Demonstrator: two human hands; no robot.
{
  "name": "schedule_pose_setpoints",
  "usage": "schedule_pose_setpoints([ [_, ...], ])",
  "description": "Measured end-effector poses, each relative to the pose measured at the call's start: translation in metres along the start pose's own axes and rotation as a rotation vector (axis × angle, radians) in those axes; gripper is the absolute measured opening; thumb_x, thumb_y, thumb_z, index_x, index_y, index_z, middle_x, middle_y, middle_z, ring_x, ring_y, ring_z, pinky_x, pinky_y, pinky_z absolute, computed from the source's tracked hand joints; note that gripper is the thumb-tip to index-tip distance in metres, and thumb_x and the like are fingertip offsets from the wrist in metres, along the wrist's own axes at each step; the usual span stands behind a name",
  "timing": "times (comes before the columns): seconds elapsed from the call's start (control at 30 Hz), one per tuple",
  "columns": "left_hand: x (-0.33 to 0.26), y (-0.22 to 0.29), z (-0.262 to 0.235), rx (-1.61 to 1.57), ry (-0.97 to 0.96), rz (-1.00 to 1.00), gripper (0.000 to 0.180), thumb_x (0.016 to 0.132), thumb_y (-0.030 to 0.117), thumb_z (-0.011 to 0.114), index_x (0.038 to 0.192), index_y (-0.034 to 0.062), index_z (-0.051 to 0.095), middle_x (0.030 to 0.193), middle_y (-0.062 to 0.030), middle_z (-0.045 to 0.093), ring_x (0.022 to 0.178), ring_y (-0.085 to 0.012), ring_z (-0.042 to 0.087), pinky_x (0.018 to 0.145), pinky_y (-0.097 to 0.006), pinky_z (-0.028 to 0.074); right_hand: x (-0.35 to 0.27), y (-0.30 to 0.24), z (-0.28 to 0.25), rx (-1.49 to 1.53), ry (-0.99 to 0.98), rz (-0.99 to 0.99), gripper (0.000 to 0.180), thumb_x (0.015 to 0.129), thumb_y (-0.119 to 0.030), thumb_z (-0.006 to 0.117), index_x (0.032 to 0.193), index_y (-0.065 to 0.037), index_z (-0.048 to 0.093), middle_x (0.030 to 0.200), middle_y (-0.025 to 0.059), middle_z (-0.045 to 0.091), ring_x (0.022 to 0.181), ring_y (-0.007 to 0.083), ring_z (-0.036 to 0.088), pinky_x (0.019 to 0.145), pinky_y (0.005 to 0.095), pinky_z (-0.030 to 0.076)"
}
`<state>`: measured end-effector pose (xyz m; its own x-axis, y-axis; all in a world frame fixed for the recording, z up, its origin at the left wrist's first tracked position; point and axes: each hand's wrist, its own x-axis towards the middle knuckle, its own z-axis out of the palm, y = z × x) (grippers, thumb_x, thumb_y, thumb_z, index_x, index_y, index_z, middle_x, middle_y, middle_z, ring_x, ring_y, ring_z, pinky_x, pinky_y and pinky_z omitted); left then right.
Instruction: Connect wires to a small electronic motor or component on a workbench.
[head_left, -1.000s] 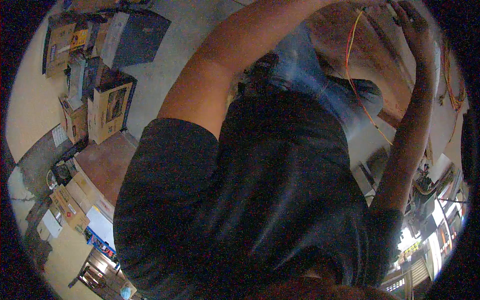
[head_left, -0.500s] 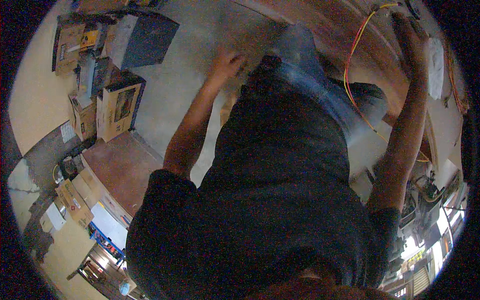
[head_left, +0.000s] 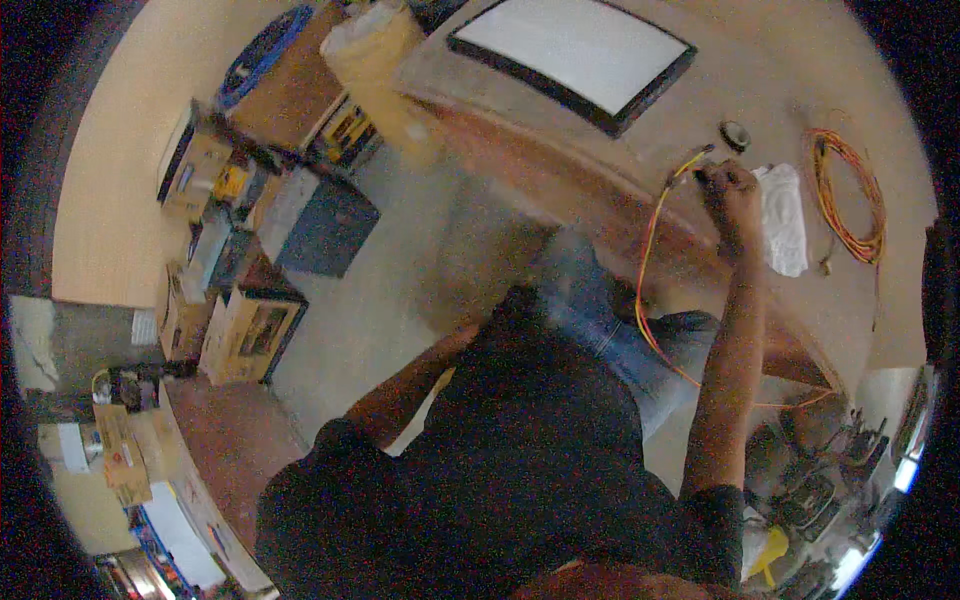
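Note:
My right hand (head_left: 732, 195) is over the tabletop with its fingers curled; a small dark patch shows at the fingertips, and I cannot make out what it is. Close to those fingers lies the black-tipped end of a red and yellow cable (head_left: 645, 255), which hangs over the table edge and passes behind my right forearm. Just beyond the hand sits a small dark round object (head_left: 735, 136). A crumpled white bag or cloth (head_left: 783, 222) lies to its right. My left hand (head_left: 462, 338) is low beside my body, its fingers blurred and mostly hidden.
A white panel with a black frame (head_left: 580, 50) lies on the far table. A coil of orange cable (head_left: 848, 200) rests at the right. Cardboard boxes (head_left: 252, 335) and a dark box (head_left: 325, 220) stand left, near a yellowish sack (head_left: 375, 50). Dark equipment (head_left: 810, 495) is at lower right.
The view has shifted, bringing the tabletop, framed panel and cable coil into sight. My left hand has drawn back toward my body; my right hand stays by the cable end.

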<state>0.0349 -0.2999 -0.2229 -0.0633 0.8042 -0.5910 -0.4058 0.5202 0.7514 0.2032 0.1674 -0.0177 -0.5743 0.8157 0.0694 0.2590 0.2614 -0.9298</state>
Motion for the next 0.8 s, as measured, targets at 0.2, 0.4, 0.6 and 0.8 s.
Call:
schedule_pose_setpoints([
  [0.2,0.006,0.039,0.008,0.186,0.152,-0.169,0.048,0.094,0.038,0.043,0.128,0.0044,0.050,0.125,-0.0092,0.053,0.109,-0.0237,0.051,0.096,-0.038,0.040,0.013,0.029,0.000,-0.304,0.068,-0.439,0.021,0.086,-0.020,0.059,0.074,-0.003,0.060,0.060,-0.0013,0.048,0.054,0.0075,0.043,0.048,0.0248,0.033],
  [0.4,0.019,0.043,0.001,0.194,0.031,-0.004,0.053,0.094,0.039,0.045,0.134,0.0053,0.043,0.129,-0.0112,0.049,0.112,-0.0227,0.048,0.097,-0.038,0.040,0.010,0.011,0.008,0.019,-0.002,-0.032,0.020,0.089,-0.019,0.056,0.077,-0.003,0.060,0.063,-0.0001,0.051,0.052,0.0073,0.041,0.046,0.0256,0.032],
  [0.6,0.007,0.075,0.016,0.308,0.064,-0.142,0.055,0.094,0.039,0.046,0.135,0.0037,0.042,0.126,-0.0115,0.052,0.114,-0.0226,0.048,0.094,-0.037,0.041,0.007,0.003,0.008,0.127,0.035,0.032,0.017,0.089,-0.020,0.056,0.087,-0.004,0.062,0.068,-0.0005,0.055,0.054,0.0072,0.045,0.047,0.0229,0.034],
  [0.8,0.025,0.047,-0.008,0.356,0.074,-0.140,0.060,0.093,0.045,0.044,0.136,0.0042,0.040,0.130,-0.0106,0.050,0.116,-0.0227,0.047,0.099,-0.038,0.037,-0.003,-0.003,-0.006,0.273,0.051,0.076,0.020,0.085,-0.019,0.058,0.090,-0.001,0.063,0.077,0.0060,0.065,0.066,0.0141,0.060,0.060,0.0276,0.047],
])
